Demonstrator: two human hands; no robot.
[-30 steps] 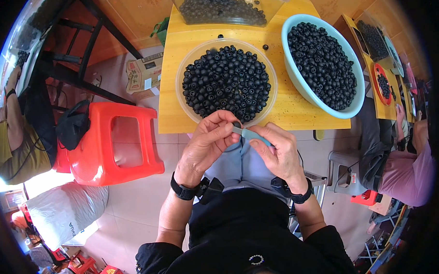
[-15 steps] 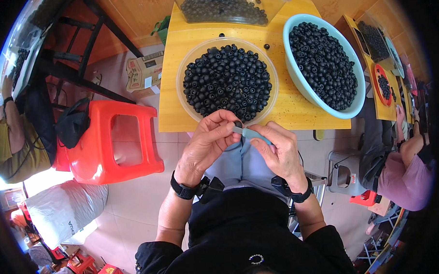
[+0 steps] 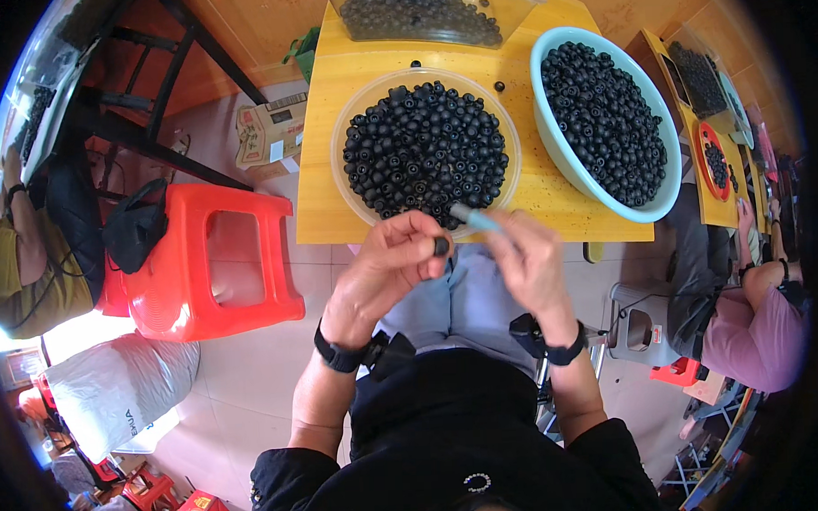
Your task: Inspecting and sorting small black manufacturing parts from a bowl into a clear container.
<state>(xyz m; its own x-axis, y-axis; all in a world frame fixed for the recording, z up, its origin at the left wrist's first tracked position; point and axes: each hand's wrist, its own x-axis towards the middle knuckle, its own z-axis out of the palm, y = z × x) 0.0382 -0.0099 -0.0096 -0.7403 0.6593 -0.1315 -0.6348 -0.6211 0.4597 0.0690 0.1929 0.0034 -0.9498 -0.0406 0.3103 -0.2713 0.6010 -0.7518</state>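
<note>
Between the thumb and fingers of my left hand [image 3: 393, 256] is one round black bead [image 3: 441, 246], in front of the table edge. My right hand [image 3: 531, 256] grips a small knife [image 3: 476, 219] by its pale blue handle; hand and tool are smeared by motion. The short grey blade points up and left, over the near rim of a shallow clear round tray [image 3: 336, 159]. That tray is heaped with black beads [image 3: 423, 151], several showing a hole. To its right, a light blue basin [image 3: 543, 116] holds many more such beads.
A clear plastic bin [image 3: 509, 27] of beads stands at the far edge of the yellow table [image 3: 322, 204]. Two loose beads lie near the tray. A red stool [image 3: 171, 273] is at left, a grey stool [image 3: 641, 324] at right. People sit on both sides.
The knife has come off the bead and swung up and right with my right hand. My left hand keeps the bead nearly in place, now turned more into view.
</note>
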